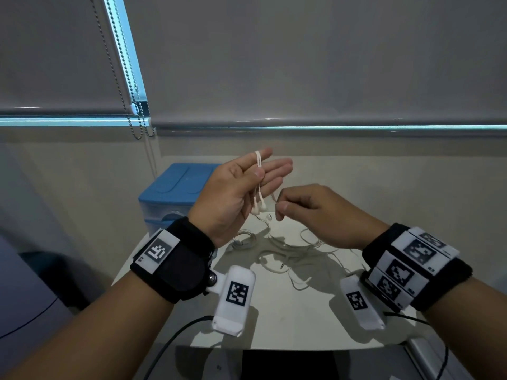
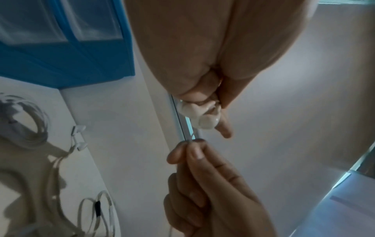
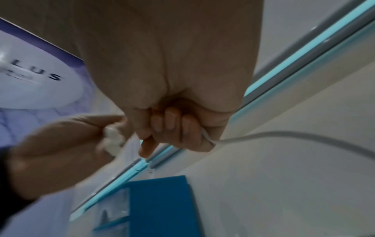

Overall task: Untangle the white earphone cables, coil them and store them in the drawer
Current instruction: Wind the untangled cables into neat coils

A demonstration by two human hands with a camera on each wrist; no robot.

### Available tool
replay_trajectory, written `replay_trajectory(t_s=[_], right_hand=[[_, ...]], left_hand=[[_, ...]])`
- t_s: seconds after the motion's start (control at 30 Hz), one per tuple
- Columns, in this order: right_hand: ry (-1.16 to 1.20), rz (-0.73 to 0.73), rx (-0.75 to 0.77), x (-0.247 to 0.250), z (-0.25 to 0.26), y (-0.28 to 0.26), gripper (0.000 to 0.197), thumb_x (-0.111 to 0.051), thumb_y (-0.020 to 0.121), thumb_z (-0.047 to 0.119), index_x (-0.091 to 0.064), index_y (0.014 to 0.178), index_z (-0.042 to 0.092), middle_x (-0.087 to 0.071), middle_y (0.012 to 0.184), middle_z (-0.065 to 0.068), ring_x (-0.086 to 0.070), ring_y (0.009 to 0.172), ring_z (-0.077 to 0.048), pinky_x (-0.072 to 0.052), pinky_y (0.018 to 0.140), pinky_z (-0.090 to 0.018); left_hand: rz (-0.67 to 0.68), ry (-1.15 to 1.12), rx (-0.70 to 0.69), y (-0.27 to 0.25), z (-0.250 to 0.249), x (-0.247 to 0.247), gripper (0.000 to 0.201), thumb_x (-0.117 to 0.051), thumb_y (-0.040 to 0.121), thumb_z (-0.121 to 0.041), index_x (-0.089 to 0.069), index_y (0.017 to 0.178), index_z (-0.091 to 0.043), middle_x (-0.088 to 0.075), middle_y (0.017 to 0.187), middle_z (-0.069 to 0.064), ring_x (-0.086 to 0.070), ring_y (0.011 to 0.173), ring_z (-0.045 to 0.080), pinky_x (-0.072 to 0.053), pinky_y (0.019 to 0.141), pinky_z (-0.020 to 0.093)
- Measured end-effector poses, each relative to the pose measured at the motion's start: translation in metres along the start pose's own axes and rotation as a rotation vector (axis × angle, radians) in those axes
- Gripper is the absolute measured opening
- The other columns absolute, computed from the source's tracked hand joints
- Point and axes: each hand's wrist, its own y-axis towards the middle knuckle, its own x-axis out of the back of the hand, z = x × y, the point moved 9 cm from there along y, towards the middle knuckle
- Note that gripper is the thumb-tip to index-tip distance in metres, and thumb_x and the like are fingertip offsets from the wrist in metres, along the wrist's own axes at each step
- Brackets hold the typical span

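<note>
Right now the left hand [image 1: 236, 193] is palm up above the table [image 1: 288, 319], fingers mostly straight, thumb pressing a thin white cable [image 1: 258, 171] against the forefinger; the cable loops over that finger. Two glossy white earbuds [image 1: 259, 208] hang below the palm. In the left wrist view the earbuds [image 2: 199, 117] are smooth, rounded, pinched at the fingertips.

Right hand [image 1: 315, 212] is clenched, thumb and forefinger pinching the same cable just beside the left palm. In the right wrist view its fingers [image 3: 168, 121] are curled tight, and the cable [image 3: 284, 136] leaves the fist in a long curve.

More white cables [image 1: 290, 253] lie tangled on the matte pale table below both hands; one coiled bundle [image 1: 244, 241] sits nearer the drawer unit [image 1: 175, 187]. That unit is blue plastic with translucent drawer fronts, at the table's far left, drawers closed.

Both wrists wear black fabric bands with white blocks bearing black-and-white square codes. A white and purple pack [image 3: 30, 80] in the right wrist view reads "LUS", the rest cut off. Grey roller blinds with bead chains hang behind.
</note>
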Motion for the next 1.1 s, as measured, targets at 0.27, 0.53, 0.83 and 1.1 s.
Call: replay_trajectory(t_s=[0.27, 0.53, 0.83, 1.1], right_hand=[[-0.053, 0.03, 0.166, 0.025, 0.056, 0.001, 0.026, -0.059, 0.101, 0.027, -0.07, 0.079, 0.017, -0.06, 0.063, 0.009, -0.051, 0.056, -0.011, -0.044, 0.059, -0.034], [0.072, -0.271, 0.03, 0.063, 0.012, 0.016, 0.031, -0.058, 0.103, 0.031, -0.063, 0.078, 0.013, -0.039, 0.049, 0.014, -0.032, 0.048, -0.004, -0.03, 0.051, -0.021], [0.191, -0.207, 0.027, 0.007, -0.008, 0.007, 0.036, -0.049, 0.107, 0.03, -0.058, 0.075, 0.018, -0.041, 0.052, 0.014, -0.034, 0.049, -0.005, -0.03, 0.05, -0.021], [-0.069, 0.082, 0.117, -0.016, 0.037, -0.008, 0.028, -0.055, 0.104, 0.022, -0.068, 0.08, 0.013, -0.051, 0.055, 0.019, -0.046, 0.052, -0.005, -0.031, 0.055, -0.017]], left_hand=[[0.081, 0.565, 0.022, -0.011, 0.014, 0.002, 0.032, -0.042, 0.105, 0.003, -0.061, 0.129, -0.005, -0.073, 0.12, 0.012, -0.07, 0.085, 0.014, -0.051, 0.07, 0.021], [0.111, 0.369, 0.054, -0.017, 0.011, -0.003, 0.038, -0.035, 0.105, -0.003, -0.066, 0.128, -0.005, -0.056, 0.072, 0.006, -0.04, 0.056, 0.014, -0.015, 0.055, 0.044], [-0.005, 0.224, 0.04, -0.006, -0.002, 0.005, 0.03, -0.043, 0.108, -0.019, -0.068, 0.115, -0.002, -0.043, 0.059, -0.004, -0.036, 0.045, 0.007, -0.02, 0.05, 0.03], [-0.161, 0.17, -0.002, -0.006, 0.001, 0.029, 0.038, -0.045, 0.105, 0.0, -0.048, 0.144, -0.001, -0.074, 0.12, 0.016, -0.073, 0.111, 0.018, -0.058, 0.088, 0.022]])
